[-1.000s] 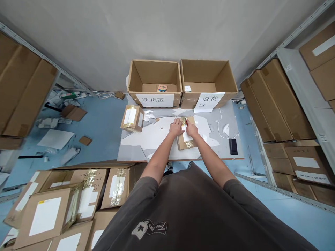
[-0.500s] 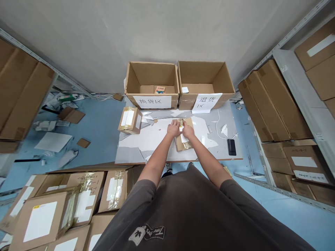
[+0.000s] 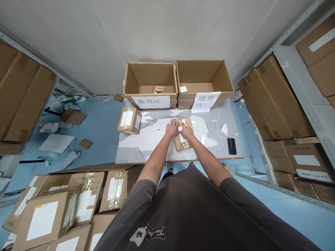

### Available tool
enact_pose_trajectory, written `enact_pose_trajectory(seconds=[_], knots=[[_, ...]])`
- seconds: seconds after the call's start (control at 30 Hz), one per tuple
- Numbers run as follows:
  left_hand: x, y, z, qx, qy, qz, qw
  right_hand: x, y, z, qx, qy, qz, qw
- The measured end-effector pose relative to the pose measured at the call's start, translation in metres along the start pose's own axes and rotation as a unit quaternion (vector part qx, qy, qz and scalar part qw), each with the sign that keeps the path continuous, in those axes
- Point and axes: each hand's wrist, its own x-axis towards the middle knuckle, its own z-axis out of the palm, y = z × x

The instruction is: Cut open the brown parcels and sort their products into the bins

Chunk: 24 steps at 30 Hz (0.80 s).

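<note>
A small flat cardboard box lies on the white-covered table in front of me, with shiny tape across its ends and a white label on top. My left hand grips its left edge, the fingers bent over the side and the thumb toward the label. On the box's upper face, my right hand is closed, its fingertips pressed together near the label and tape. Whatever is between those fingertips is too small to make out. Part of the label is hidden by both hands.
Two open cartons with handwritten signs, the left carton and right carton, stand at the table's back. A taped box is at left, a black phone at right. Stacked boxes fill the lower left; shelves line the right.
The view has shifted slightly. Both hands stay at the same place on the small box, with only a slight movement of the right hand to the left.
</note>
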Motion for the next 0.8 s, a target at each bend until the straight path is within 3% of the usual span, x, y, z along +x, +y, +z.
enact_pose_trajectory(seconds=[0.23,0.8], knots=[[-0.001,-0.007,0.004,-0.001,0.005,0.015,1.000,-0.010,0.004,0.008,0.012,0.019,0.013,1.000],[0.005,-0.010,0.004,-0.006,-0.018,0.012,1.000,-0.033,0.011,0.011,0.016,-0.025,0.028,0.999]])
